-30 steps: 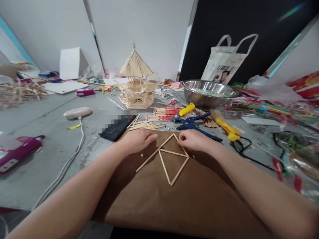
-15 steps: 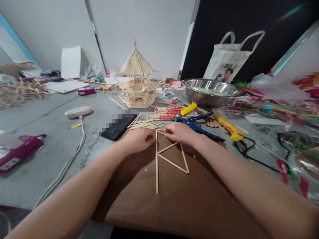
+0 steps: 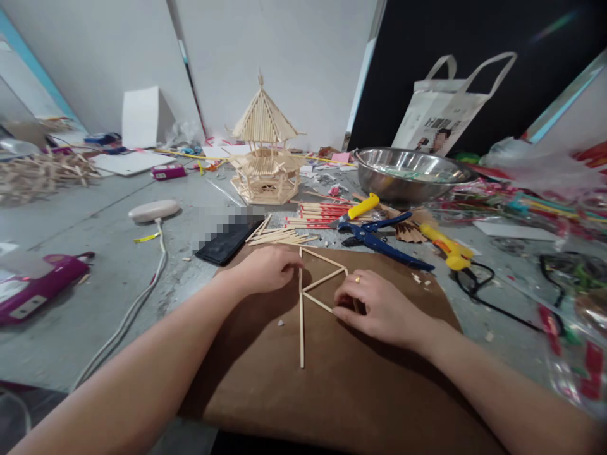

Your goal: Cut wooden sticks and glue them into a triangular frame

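Observation:
Thin wooden sticks [image 3: 302, 332] form a flat frame of two triangles against one long upright stick on a brown board [image 3: 265, 392]. My left hand [image 3: 272, 268] is closed, its fingertips at the upper part of the long stick. Over the frame's right side curls my right hand [image 3: 374, 303], thumb and fingers at the lower slanting stick [image 3: 317, 302] and the right-hand stick, which it mostly hides. Beyond the board's far edge lies a pile of loose sticks [image 3: 284, 236].
Behind stands a stick-built pagoda [image 3: 265, 164]. Blue cutters [image 3: 379, 243], a yellow-handled knife [image 3: 364, 206] and a yellow glue gun [image 3: 446, 246] lie to the right. A phone [image 3: 227, 243], metal bowl [image 3: 412, 177] and white cable [image 3: 142, 297] are also around.
My right hand has moved down and right from the frame's top to its lower right side. The top slanting stick is now uncovered. My left hand has shifted slightly at the long stick.

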`<state>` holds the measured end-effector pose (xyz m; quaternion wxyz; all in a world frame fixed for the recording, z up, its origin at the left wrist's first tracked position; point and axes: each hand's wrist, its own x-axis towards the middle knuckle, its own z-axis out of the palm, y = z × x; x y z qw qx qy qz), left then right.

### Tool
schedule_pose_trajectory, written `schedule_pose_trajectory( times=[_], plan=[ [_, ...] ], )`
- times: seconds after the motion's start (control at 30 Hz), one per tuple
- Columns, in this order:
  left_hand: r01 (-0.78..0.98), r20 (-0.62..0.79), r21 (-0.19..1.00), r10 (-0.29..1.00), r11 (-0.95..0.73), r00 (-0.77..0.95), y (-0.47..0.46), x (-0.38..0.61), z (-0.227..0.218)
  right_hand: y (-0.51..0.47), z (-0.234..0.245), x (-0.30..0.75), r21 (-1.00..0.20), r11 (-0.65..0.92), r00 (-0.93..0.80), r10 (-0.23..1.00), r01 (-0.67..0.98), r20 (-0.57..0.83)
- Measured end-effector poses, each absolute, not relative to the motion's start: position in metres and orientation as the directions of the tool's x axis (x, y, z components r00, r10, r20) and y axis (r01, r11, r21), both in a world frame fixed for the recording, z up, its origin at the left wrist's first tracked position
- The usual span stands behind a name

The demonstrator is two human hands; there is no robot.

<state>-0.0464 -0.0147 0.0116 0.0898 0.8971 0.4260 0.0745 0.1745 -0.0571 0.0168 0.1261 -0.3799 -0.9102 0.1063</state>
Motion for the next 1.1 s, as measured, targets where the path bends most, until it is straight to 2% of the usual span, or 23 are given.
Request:
schedule_pose_trajectory(
  times=[0.17,0.27,0.83,1.0,1.1],
  plan=[
    [0.733,0.035,0.21,0.755,-0.647,0.655,-0.016,-0.046,0.012,-0.04,0.011,0.192,-0.322,0.57,-0.538,0.821,0.756,0.19],
    [0.73,0.031,0.197,0.749,-0.654,0.662,-0.017,-0.046,0.012,-0.029,0.007,0.203,-0.332,0.509,-0.483,0.86,0.794,0.164],
    [0.779,-0.079,0.153,0.778,-0.608,0.623,-0.025,-0.042,0.022,-0.036,0.015,0.203,-0.405,0.513,-0.551,0.834,0.757,0.027],
    [0.761,-0.102,0.165,0.757,-0.627,0.646,-0.027,-0.043,0.021,-0.036,0.014,0.202,-0.397,0.53,-0.562,0.826,0.749,0.042],
    [0.761,-0.049,0.168,0.766,-0.627,0.641,-0.024,-0.045,0.021,-0.034,0.01,0.202,-0.386,0.52,-0.532,0.842,0.762,0.084]
  ],
)
